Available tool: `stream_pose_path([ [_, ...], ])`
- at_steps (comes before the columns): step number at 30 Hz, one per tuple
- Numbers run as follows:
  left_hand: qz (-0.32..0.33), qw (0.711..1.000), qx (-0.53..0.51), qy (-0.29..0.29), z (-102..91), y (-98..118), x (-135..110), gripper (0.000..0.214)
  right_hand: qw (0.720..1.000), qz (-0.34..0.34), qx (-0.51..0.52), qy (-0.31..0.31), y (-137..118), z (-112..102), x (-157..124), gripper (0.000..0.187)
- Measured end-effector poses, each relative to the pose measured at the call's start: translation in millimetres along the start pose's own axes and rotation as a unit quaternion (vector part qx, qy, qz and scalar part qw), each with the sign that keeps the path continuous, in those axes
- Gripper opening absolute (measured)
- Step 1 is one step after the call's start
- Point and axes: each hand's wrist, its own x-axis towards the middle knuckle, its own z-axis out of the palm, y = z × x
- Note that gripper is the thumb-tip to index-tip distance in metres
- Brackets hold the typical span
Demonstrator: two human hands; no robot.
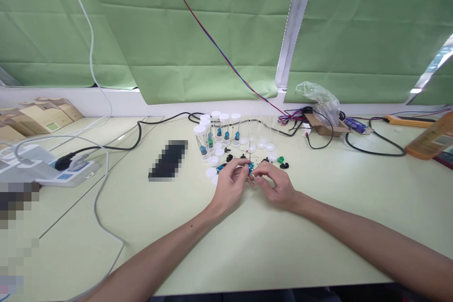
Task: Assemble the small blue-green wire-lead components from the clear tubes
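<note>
Forearms converging, the left hand and right hand together pinch a small blue part.

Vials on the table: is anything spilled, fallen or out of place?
Nothing spilled. The capped vials stand upright; loose white caps and a green part lie scattered beside them. Left hand and right hand pinch a blue part.

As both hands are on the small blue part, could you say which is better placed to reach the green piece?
Probably the right hand: the green piece lies just beyond it; the left hand is farther, past the blue part.
</note>
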Motion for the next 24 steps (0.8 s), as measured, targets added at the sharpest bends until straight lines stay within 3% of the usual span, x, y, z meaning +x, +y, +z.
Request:
stream_pose_path([
  [15, 0.061, 0.997, 0.048, -0.014, -2.7, -12.6, 1.2, 0.026, 1.000, -0.022, -0.004, -0.010, 1.6, 0.9, -1.3, 0.020],
  [24, 0.055, 0.998, 0.040, -0.013, -2.3, -11.9, 1.3, 0.020, 0.999, -0.031, -0.017, -0.018, 2.8, 0.6, -2.8, 0.019],
])
